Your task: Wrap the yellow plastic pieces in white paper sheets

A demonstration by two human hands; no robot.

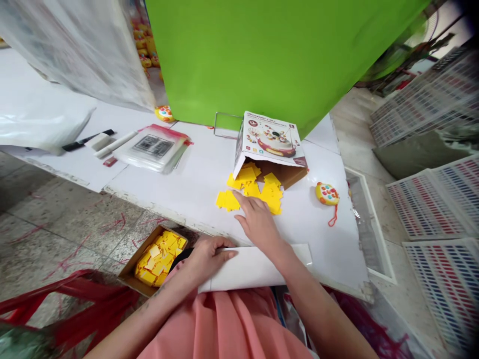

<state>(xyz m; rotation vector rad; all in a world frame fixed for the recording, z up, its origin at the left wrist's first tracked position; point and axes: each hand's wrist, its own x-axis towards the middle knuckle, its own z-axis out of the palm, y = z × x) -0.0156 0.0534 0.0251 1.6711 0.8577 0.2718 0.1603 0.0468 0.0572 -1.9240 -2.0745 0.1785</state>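
Note:
My right hand (258,219) reaches over the white table with its fingers stretched out, the index fingertip at a small pile of yellow cards (227,200). Nothing is gripped in it. More yellow cards (272,192) spill from the open end of a printed toy carton (271,137) lying on its side. Close to my body, my left hand (211,257) is closed at the left end of a long white panel (254,269), thumb on top. The panel lies along the table's front edge, partly under my right forearm.
Below on the left, a cardboard box (125,271) holds many yellow pieces. A round yellow toy (327,193) with a red cord lies right of the carton. Clear plastic bags (153,149) and markers (88,140) lie left. Behind stands a large green panel (254,60); plastic crates (430,199) are right.

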